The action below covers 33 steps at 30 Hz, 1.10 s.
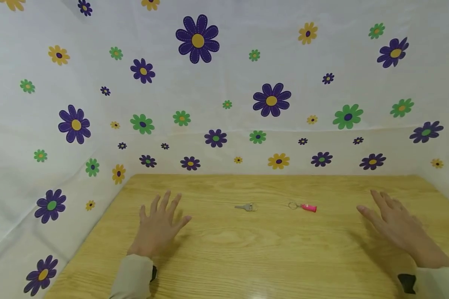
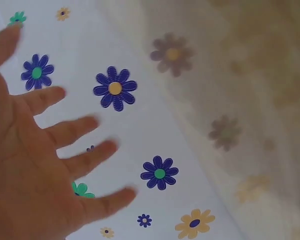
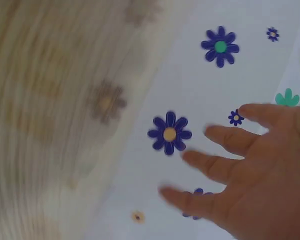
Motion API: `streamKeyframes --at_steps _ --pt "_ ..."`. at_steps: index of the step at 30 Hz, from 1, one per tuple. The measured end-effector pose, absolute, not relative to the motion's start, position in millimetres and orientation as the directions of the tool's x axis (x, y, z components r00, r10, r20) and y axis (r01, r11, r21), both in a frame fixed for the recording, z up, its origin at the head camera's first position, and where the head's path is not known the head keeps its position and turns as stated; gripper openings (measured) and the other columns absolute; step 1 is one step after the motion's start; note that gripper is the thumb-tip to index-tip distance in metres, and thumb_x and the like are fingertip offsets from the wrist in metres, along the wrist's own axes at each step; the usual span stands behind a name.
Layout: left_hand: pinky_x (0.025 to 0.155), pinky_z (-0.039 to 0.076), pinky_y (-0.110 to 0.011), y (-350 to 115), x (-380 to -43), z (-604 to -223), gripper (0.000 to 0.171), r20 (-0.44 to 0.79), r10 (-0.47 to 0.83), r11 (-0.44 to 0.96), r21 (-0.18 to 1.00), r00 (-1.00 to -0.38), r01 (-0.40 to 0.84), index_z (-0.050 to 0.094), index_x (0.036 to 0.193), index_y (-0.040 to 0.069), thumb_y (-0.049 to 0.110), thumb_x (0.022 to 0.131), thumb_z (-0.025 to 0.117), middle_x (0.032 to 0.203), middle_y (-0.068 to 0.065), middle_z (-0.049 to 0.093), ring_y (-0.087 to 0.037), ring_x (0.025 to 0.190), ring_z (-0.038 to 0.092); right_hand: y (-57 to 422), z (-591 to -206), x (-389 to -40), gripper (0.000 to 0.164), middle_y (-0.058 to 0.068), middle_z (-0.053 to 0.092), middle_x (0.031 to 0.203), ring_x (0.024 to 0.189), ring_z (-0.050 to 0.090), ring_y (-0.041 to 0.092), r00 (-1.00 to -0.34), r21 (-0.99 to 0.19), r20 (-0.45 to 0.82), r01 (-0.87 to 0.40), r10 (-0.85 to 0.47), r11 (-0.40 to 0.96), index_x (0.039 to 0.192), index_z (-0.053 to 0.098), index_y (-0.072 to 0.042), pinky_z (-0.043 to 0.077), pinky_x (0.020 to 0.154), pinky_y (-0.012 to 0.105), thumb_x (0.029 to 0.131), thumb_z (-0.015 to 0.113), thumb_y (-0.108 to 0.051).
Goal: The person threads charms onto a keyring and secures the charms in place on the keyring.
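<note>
A metal key [image 1: 245,207] with a small ring lies on the wooden table [image 1: 224,257], near the middle. To its right is a pink keychain [image 1: 308,208], a small cylinder with a metal ring at its left end. My left hand [image 1: 159,228] hovers over the table left of the key, fingers spread and holding nothing. On the far side, my right hand [image 1: 398,228] is raised to the right of the keychain, fingers extended and touching nothing. Both wrist views show the palm side, with the left hand [image 2: 35,165] and right hand [image 3: 260,175] empty.
A white cloth [image 1: 224,74] printed with purple, green and yellow flowers stands behind the table and along its left and right sides. Light sleeves [image 1: 132,276] cover both forearms, with a dark band [image 1: 408,283] showing at the right wrist.
</note>
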<state>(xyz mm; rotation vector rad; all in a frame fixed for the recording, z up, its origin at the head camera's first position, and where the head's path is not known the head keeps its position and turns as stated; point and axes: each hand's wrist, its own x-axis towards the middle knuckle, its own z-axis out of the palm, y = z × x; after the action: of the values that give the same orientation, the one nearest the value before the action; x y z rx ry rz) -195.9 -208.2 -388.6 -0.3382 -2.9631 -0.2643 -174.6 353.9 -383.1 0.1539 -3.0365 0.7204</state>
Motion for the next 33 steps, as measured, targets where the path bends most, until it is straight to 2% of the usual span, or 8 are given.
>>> streamKeyframes --at_steps 3,5,10,14,17,21,27,33 --pt "0.098 0.044 -0.064 -207 -204 -381 0.055 0.167 0.252 0.924 0.251 -0.953 0.288 0.056 0.143 0.005 0.043 0.104 0.055 0.135 -0.021 0.061 -0.042 0.119 0.059 352 -380 -181 0.067 0.048 0.043 0.135 0.116 0.049 0.064 -0.988 -0.488 0.107 -0.148 -0.109 0.86 0.145 0.032 0.02 0.043 0.088 0.072 0.109 0.045 -0.035" --pt "0.09 0.051 -0.056 -205 -210 -376 0.042 0.156 0.27 0.89 0.337 -0.95 0.308 0.065 0.132 0.002 0.034 0.106 0.055 0.121 -0.017 0.069 -0.037 0.106 0.067 349 -377 -185 0.056 0.043 0.058 0.121 0.101 0.063 0.053 -0.988 -0.533 0.118 -0.151 -0.103 0.832 0.136 0.045 0.021 0.054 0.078 0.059 0.108 0.05 -0.028" --pt "0.091 0.052 -0.053 -201 -225 -373 0.035 0.125 0.296 0.814 0.485 -0.947 0.319 0.068 0.125 0.0 0.026 0.108 0.052 0.117 -0.015 0.071 -0.033 0.104 0.067 348 -373 -194 0.052 0.034 0.065 0.115 0.087 0.071 0.022 -0.998 -0.709 0.019 -0.061 -0.068 0.702 0.133 0.047 0.022 0.059 0.07 0.035 0.108 0.052 -0.023" --pt "0.097 0.048 -0.055 -203 -234 -376 0.04 0.077 0.287 0.793 0.539 -0.955 0.283 0.064 0.13 -0.004 0.026 0.109 0.05 0.126 -0.021 0.066 -0.038 0.113 0.064 351 -372 -201 0.057 0.029 0.065 0.12 0.086 0.069 0.007 -0.994 -0.805 -0.084 0.028 -0.068 0.593 0.137 0.042 0.022 0.059 0.074 0.031 0.108 0.051 -0.026" --pt "0.1 0.046 -0.056 -205 -240 -378 0.044 0.036 0.273 0.776 0.583 -0.961 0.242 0.059 0.136 -0.005 0.028 0.109 0.048 0.132 -0.023 0.062 -0.041 0.119 0.06 354 -371 -206 0.056 0.026 0.066 0.119 0.087 0.069 0.008 -0.989 -0.831 -0.12 0.05 -0.09 0.554 0.137 0.041 0.023 0.059 0.075 0.032 0.109 0.049 -0.026" --pt "0.099 0.046 -0.057 -204 -247 -381 0.048 0.001 0.262 0.744 0.637 -0.965 0.202 0.056 0.14 -0.004 0.031 0.11 0.046 0.129 -0.022 0.064 -0.037 0.116 0.062 356 -370 -210 0.055 0.026 0.065 0.122 0.092 0.069 0.012 -0.982 -0.845 -0.136 0.045 -0.133 0.533 0.137 0.041 0.022 0.059 0.078 0.035 0.11 0.047 -0.026" --pt "0.094 0.05 -0.052 -198 -257 -383 0.044 0.019 0.275 0.697 0.685 -0.961 0.213 0.062 0.133 -0.002 0.033 0.109 0.048 0.122 -0.017 0.067 -0.03 0.105 0.066 350 -369 -216 0.055 0.031 0.058 0.132 0.101 0.069 0.022 -0.972 -0.859 -0.157 0.047 -0.175 0.511 0.14 0.04 0.019 0.058 0.082 0.038 0.108 0.051 -0.025" --pt "0.098 0.047 -0.054 -188 -264 -384 0.047 -0.01 0.305 0.651 0.732 -0.952 0.201 0.061 0.135 -0.002 0.035 0.109 0.048 0.124 -0.016 0.066 -0.029 0.107 0.065 346 -369 -219 0.051 0.033 0.056 0.134 0.107 0.068 0.03 -0.963 -0.869 -0.173 0.05 -0.208 0.493 0.139 0.043 0.019 0.058 0.085 0.041 0.109 0.047 -0.022"
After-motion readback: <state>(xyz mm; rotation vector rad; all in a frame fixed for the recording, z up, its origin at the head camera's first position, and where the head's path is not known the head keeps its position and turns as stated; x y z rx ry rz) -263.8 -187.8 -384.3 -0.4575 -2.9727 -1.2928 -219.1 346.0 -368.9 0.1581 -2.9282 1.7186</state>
